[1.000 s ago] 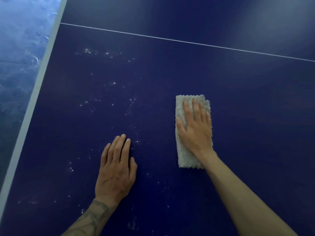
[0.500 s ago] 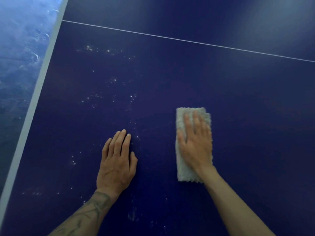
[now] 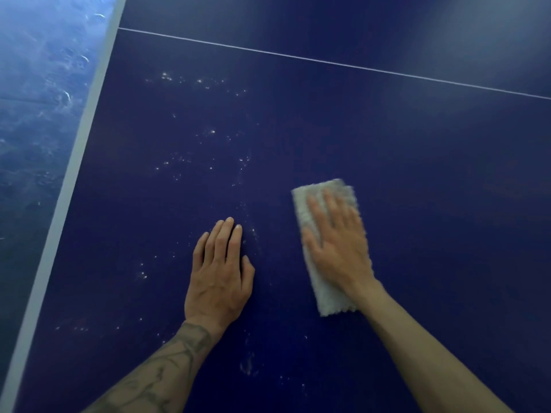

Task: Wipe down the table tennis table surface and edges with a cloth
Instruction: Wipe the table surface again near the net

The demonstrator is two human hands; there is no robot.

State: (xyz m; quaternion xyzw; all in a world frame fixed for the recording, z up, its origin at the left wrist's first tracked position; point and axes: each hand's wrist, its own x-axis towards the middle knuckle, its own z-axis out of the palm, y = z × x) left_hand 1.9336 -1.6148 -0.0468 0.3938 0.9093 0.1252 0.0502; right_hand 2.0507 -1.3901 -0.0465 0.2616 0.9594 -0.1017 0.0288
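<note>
Well right of the white edge stripe (image 3: 62,210) of the table (image 3: 417,174), your right hand (image 3: 340,251) pressed straight fingers (image 3: 333,205) on the folded cloth (image 3: 329,299), while your left hand (image 3: 219,278) lay flat and open nearer that stripe.

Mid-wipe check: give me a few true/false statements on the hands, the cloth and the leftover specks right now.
1. The right hand lies flat on the cloth. True.
2. The left hand grips a second cloth. False: it rests bare and flat on the table.
3. White specks dot the surface left of the cloth. True.
4. The cloth lies on the white edge band. False: it lies well inside, right of the left hand.
5. The thin white line runs beyond the cloth. True.
</note>
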